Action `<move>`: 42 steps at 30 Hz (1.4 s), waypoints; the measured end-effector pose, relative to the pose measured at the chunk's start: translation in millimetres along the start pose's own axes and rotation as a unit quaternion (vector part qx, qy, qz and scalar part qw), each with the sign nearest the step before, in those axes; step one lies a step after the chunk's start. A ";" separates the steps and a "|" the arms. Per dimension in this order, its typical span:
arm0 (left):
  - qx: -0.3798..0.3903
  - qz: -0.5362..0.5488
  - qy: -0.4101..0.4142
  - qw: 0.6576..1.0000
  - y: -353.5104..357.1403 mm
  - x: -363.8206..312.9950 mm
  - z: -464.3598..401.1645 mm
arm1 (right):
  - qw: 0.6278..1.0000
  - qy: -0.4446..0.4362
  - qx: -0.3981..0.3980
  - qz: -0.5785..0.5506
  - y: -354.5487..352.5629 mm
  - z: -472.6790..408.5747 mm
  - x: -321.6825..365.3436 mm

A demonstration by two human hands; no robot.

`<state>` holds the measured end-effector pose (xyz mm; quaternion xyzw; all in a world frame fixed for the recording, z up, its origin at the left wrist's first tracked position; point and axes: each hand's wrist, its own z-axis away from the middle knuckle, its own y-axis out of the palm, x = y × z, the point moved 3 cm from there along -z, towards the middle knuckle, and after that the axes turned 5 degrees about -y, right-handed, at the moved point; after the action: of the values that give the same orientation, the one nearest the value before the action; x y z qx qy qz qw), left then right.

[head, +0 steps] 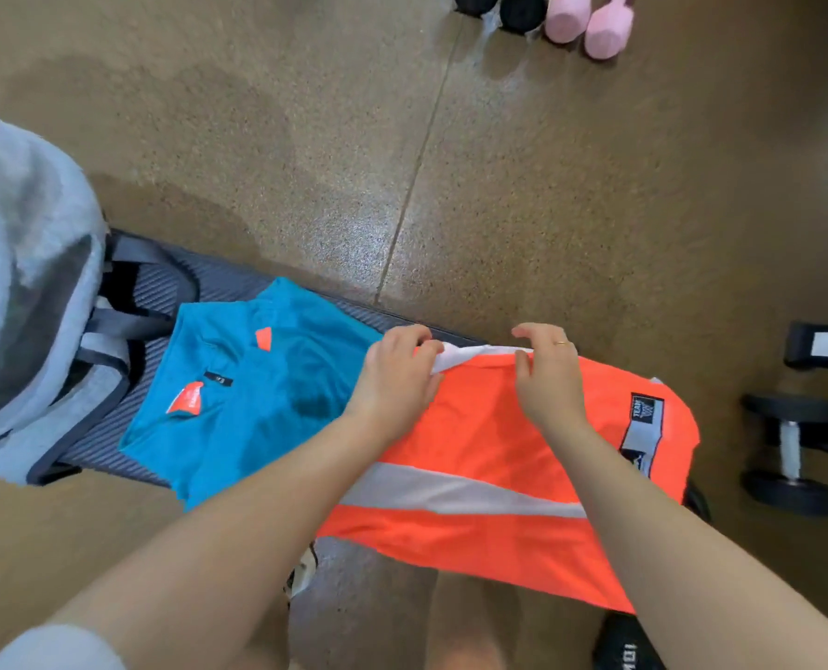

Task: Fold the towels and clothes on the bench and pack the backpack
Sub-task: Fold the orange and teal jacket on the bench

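Note:
An orange garment with a white stripe lies spread over the right part of the dark ribbed bench, hanging over its near edge. My left hand pinches the garment's white far edge, fingers curled. My right hand rests on the same far edge a little to the right, fingers bent over the cloth. A teal shirt with orange tags lies folded on the bench to the left. The grey backpack stands at the bench's left end.
Pink dumbbells and black ones sit on the brown floor at the far top. A black dumbbell lies on the floor to the right. My legs and shoes show below the bench.

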<state>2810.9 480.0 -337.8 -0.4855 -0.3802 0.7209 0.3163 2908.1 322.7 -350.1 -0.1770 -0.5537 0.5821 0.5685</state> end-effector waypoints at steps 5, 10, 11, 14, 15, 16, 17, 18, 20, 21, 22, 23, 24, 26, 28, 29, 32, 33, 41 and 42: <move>0.165 -0.069 -0.127 0.976 27.4 -35.8 -50.3 | 0.969 -0.035 0.230 -0.078 -7.6 -41.0 -48.2; 0.212 -0.178 -0.138 0.951 36.9 -42.6 -58.2 | 0.932 -0.096 0.347 -0.029 -16.8 -62.2 -71.7; 0.219 -0.190 -0.137 0.947 36.9 -41.2 -57.8 | 0.926 -0.105 0.362 -0.026 -21.5 -65.5 -74.0; 0.230 -0.209 -0.146 0.939 29.8 -39.6 -62.3 | 0.907 -0.127 0.401 -0.005 -36.4 -70.7 -82.1; 0.233 -0.214 -0.148 0.937 25.5 -40.3 -65.3 | 0.901 -0.133 0.412 0.007 -40.6 -71.1 -85.3; 0.239 -0.213 -0.151 0.935 20.6 -41.8 -68.1 | 0.896 -0.138 0.422 0.028 -45.5 -71.4 -87.8; 0.242 -0.211 -0.152 0.935 16.4 -44.1 -71.0 | 0.892 -0.144 0.425 0.049 -50.7 -72.2 -89.6; 0.236 -0.211 -0.152 0.936 12.3 -45.7 -72.9 | 0.894 -0.148 0.417 0.071 -55.8 -73.7 -91.5; 0.182 -0.202 -0.140 0.952 5.3 -47.3 -75.9 | 0.914 -0.161 0.358 0.104 -66.7 -77.6 -92.1; 0.140 -0.191 -0.123 0.964 0.1 -49.4 -76.4 | 0.926 -0.165 0.321 0.113 -72.3 -77.4 -92.8; 0.105 -0.185 -0.100 0.972 -4.0 -51.8 -77.4 | 0.936 -0.166 0.286 0.118 -76.5 -75.2 -94.9; 0.070 -0.196 -0.075 0.975 -5.3 -53.8 -76.2 | 0.945 -0.166 0.254 0.123 -80.2 -70.7 -98.1; 0.046 -0.210 -0.060 0.975 -6.6 -55.2 -72.3 | 0.949 -0.166 0.229 0.138 -84.1 -62.6 -102.1; 0.065 -0.185 -0.067 0.978 -5.6 -58.6 -60.1 | 0.945 -0.203 0.186 0.174 -86.7 -38.9 -110.1; 0.127 -0.166 -0.125 0.970 2.8 -61.4 -42.9 | 0.927 -0.267 0.163 0.206 -84.2 -7.5 -115.0; 0.138 -0.177 -0.138 0.965 9.7 -59.2 -34.3 | 0.919 -0.282 0.163 0.223 -83.1 7.3 -115.3; 0.114 -0.153 -0.096 0.977 18.5 -68.6 -17.0 | 0.907 -0.300 0.144 0.259 -73.7 40.2 -117.6; 0.112 -0.161 -0.054 0.979 23.1 -73.4 -15.2 | 0.904 -0.303 0.128 0.274 -72.1 48.5 -116.6; 0.208 -0.175 0.010 0.962 72.3 -101.1 13.3 | 0.936 -0.071 0.145 0.314 -49.1 104.7 -155.6; 0.215 -0.171 -0.015 0.961 73.5 -102.2 16.7 | 0.938 -0.010 0.172 0.302 -48.0 113.0 -169.1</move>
<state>2822.4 354.1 -349.6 -0.3229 -0.2982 0.7283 0.5258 2885.2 115.0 -344.4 -0.2299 -0.3716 0.8142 0.3822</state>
